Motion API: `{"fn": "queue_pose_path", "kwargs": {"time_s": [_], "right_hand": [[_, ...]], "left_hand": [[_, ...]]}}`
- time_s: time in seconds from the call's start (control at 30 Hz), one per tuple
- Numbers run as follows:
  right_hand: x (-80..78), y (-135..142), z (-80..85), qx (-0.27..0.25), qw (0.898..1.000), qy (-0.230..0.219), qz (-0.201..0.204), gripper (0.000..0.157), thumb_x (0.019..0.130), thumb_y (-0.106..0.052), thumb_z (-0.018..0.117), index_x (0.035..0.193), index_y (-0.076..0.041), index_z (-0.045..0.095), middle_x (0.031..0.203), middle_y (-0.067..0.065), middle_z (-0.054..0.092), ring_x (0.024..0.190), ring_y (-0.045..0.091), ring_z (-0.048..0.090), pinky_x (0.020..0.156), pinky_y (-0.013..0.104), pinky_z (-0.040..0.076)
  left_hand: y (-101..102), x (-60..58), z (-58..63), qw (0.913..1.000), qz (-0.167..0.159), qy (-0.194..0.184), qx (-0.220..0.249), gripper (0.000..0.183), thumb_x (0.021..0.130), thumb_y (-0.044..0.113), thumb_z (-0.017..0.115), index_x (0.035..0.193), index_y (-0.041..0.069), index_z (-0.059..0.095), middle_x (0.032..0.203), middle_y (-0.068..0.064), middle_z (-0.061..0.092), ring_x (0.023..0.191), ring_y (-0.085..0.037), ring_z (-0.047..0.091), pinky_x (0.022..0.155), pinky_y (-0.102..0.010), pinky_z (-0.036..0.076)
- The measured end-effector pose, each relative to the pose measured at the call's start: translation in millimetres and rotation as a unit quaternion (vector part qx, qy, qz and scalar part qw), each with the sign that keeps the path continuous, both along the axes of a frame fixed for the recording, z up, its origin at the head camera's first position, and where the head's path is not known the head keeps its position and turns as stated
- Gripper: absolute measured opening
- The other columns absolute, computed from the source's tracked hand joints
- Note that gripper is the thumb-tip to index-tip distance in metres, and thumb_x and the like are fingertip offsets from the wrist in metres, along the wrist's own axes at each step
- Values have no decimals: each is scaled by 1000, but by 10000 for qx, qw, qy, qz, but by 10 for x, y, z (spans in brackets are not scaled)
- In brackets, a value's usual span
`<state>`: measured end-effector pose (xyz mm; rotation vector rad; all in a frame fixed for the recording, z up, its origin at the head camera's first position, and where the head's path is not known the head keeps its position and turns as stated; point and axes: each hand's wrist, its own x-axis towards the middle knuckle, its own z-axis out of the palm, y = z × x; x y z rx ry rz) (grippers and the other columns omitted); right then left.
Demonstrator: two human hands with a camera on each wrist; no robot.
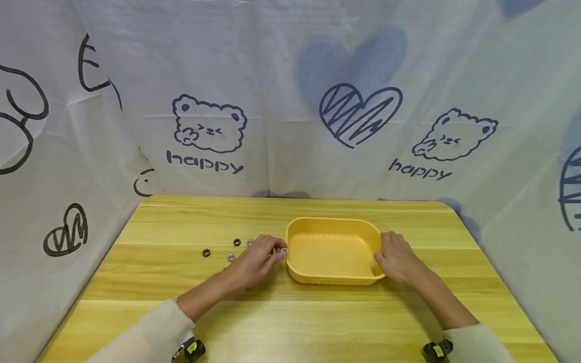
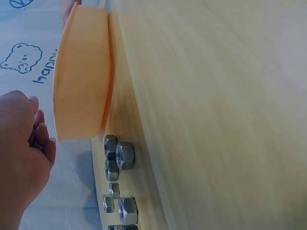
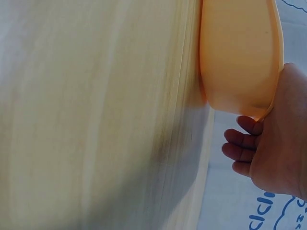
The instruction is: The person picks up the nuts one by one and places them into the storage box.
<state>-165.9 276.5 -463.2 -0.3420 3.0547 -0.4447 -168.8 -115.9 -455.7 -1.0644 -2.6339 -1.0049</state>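
Note:
Near the left rim of a yellow plastic tray point(image 1: 333, 252), my left hand point(image 1: 260, 259) pinches a small silver hex nut point(image 1: 284, 250) between thumb and fingers. The left wrist view shows that hand point(image 2: 26, 148) beside the tray's end wall point(image 2: 81, 76), with the nut hidden there. My right hand point(image 1: 399, 257) grips the tray's right rim, thumb on the inner side. In the right wrist view the fingers point(image 3: 242, 143) curl below the tray's end point(image 3: 240, 57). The inside of the tray shows no objects.
Several loose hex nuts lie on the wooden table point(image 1: 299, 322) left of the tray, among them a dark nut point(image 1: 206, 252) and a silver nut point(image 1: 231, 257). The left forearm partly covers this group. A printed white cloth point(image 1: 281, 65) hangs behind and beside the table.

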Motion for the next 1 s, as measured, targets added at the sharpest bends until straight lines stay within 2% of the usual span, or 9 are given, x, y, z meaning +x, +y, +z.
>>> {"fn": "queue_pose_path", "kwargs": {"time_s": [0.47, 0.73, 1.0], "right_hand": [[1, -17, 27, 35, 10000, 74, 29, 45, 102, -17, 43, 131, 17, 44, 127, 32, 52, 114, 45, 49, 96, 60, 42], [-6, -5, 16, 59, 10000, 52, 22, 44, 101, -16, 42, 130, 17, 44, 125, 32, 51, 109, 42, 48, 93, 57, 42], [-19, 16, -9, 81, 10000, 10, 8, 44, 102, -16, 42, 131, 17, 43, 124, 31, 52, 109, 42, 48, 92, 56, 42]], "left_hand": [[152, -128, 2, 9989, 12, 469, 90, 19, 103, 14, 64, 117, 2, 68, 105, -6, 71, 99, -19, 60, 86, -34, 53], [230, -188, 42, 9995, 26, 302, 79, 21, 104, 17, 62, 118, 3, 68, 108, -7, 71, 102, -19, 61, 90, -35, 54], [321, -254, 80, 9991, -267, 287, 179, 19, 104, 18, 63, 115, 4, 69, 100, -4, 69, 96, -15, 59, 83, -28, 52]]}}
